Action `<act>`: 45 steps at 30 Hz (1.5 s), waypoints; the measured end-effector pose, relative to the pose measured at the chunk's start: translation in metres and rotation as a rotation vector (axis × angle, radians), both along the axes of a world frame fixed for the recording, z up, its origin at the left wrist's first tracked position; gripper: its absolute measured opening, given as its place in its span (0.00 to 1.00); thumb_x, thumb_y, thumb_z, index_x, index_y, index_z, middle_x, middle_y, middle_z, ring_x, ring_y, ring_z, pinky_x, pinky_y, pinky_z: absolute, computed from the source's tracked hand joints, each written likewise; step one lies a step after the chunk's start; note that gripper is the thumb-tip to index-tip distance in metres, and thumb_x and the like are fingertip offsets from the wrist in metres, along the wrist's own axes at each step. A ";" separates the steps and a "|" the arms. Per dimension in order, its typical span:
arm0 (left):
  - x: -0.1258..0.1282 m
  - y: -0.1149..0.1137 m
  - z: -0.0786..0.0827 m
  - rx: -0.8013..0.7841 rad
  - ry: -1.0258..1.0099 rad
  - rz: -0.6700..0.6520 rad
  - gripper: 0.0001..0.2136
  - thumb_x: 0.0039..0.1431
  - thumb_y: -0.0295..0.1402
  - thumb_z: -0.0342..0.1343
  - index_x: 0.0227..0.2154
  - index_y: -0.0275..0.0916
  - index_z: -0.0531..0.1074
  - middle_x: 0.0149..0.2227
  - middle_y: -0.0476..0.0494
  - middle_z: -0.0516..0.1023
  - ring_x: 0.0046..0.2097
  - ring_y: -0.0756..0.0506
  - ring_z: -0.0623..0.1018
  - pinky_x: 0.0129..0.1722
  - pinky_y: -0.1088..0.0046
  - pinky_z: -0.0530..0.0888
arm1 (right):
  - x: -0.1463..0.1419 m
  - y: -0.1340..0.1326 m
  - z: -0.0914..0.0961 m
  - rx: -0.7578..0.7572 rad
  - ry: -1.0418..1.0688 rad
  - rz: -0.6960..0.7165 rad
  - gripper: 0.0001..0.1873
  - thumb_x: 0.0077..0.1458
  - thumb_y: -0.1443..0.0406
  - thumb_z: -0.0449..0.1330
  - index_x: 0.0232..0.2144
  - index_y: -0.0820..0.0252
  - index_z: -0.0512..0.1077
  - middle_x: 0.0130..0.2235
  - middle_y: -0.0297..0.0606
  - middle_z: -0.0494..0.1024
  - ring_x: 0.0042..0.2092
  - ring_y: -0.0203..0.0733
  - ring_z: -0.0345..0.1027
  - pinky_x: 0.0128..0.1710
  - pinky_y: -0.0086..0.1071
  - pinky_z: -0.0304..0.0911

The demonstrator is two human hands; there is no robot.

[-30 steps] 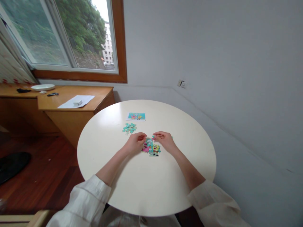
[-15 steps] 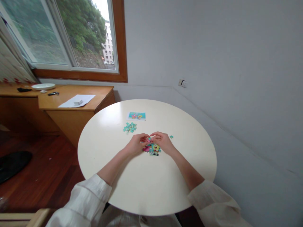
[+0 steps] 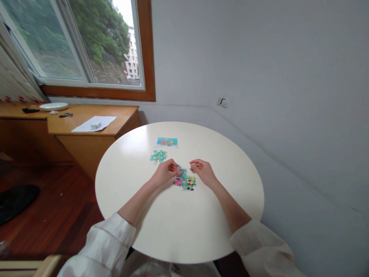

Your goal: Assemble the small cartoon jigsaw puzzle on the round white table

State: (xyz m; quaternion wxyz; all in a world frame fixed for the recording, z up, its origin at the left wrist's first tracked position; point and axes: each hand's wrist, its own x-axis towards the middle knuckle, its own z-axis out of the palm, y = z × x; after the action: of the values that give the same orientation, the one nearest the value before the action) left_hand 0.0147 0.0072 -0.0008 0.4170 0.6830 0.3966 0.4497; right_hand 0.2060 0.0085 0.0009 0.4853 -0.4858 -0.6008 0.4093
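Touching part-built puzzle [image 3: 186, 181] at its 10 o'clock, L hand [image 3: 164, 176] fingers curled, grip unclear; R hand [image 3: 204, 172] at 2 o'clock, fingertips pinched, contents can't tell.

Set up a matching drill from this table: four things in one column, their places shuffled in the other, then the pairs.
1 joined puzzle part
2 loose teal pieces
3 picture card
4 white plate

A on the wooden desk
B nearest the far edge of the round table
C between left hand and right hand
D just beyond the left hand

Pairs: 1-C; 2-D; 3-B; 4-A
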 end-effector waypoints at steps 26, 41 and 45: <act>-0.007 0.008 0.000 -0.123 -0.088 -0.050 0.12 0.39 0.34 0.62 0.21 0.35 0.63 0.21 0.51 0.69 0.25 0.52 0.71 0.25 0.77 0.66 | 0.007 0.003 -0.008 0.059 -0.128 -0.002 0.10 0.43 0.60 0.56 0.28 0.60 0.70 0.20 0.32 0.70 0.27 0.37 0.68 0.29 0.31 0.62; -0.010 0.004 0.002 -0.121 0.162 -0.017 0.07 0.41 0.30 0.55 0.17 0.35 0.62 0.18 0.52 0.68 0.22 0.54 0.65 0.21 0.80 0.59 | 0.006 0.000 -0.005 0.064 -0.166 0.001 0.09 0.44 0.61 0.56 0.28 0.60 0.70 0.21 0.33 0.71 0.27 0.38 0.69 0.29 0.31 0.63; -0.011 0.003 0.002 -0.124 0.193 -0.025 0.06 0.41 0.29 0.55 0.17 0.35 0.63 0.17 0.53 0.68 0.21 0.54 0.66 0.21 0.80 0.59 | 0.007 0.001 -0.005 0.060 -0.169 0.000 0.09 0.44 0.61 0.56 0.28 0.61 0.70 0.21 0.32 0.71 0.27 0.38 0.69 0.30 0.31 0.63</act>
State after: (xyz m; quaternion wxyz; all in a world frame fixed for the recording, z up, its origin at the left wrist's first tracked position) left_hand 0.0036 0.0104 0.0012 0.4237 0.7009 0.4536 0.3514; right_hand 0.2125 0.0090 -0.0039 0.4473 -0.5040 -0.6514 0.3487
